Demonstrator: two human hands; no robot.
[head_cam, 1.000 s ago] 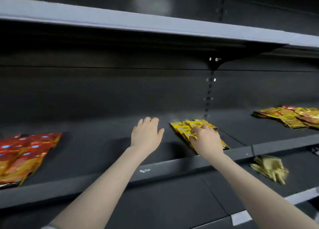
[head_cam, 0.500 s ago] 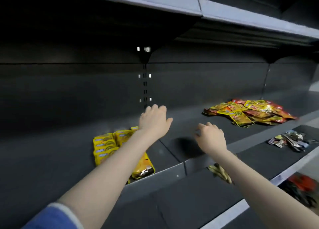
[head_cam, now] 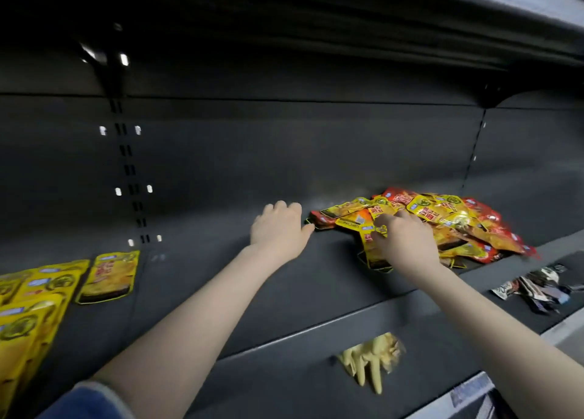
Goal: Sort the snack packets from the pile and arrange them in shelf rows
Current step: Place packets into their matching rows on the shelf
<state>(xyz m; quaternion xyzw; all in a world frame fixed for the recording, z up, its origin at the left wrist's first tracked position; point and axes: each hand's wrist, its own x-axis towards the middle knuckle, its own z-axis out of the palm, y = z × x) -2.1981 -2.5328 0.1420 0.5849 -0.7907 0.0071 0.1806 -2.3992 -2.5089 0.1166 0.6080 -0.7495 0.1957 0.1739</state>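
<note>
Yellow-red pile (head_cam: 442, 222) under right hand (head_cam: 406, 244)

Dim dark metal shelving (head_cam: 316, 292) with a slotted upright (head_cam: 126, 153) and back panel (head_cam: 284, 150).

I see a dark shelf (head_cam: 284, 279) carrying a mixed red-yellow packet pile (head_cam: 442, 222) at right and yellow packets in rows (head_cam: 41, 295) at left; lower shelf (head_cam: 474, 349) holds pale-yellow packets (head_cam: 373, 358) and dark packets (head_cam: 537, 289).

Bare shelf (head_cam: 202, 270) lies between yellow packets (head_cam: 109, 274) and pile (head_cam: 442, 222).
</note>
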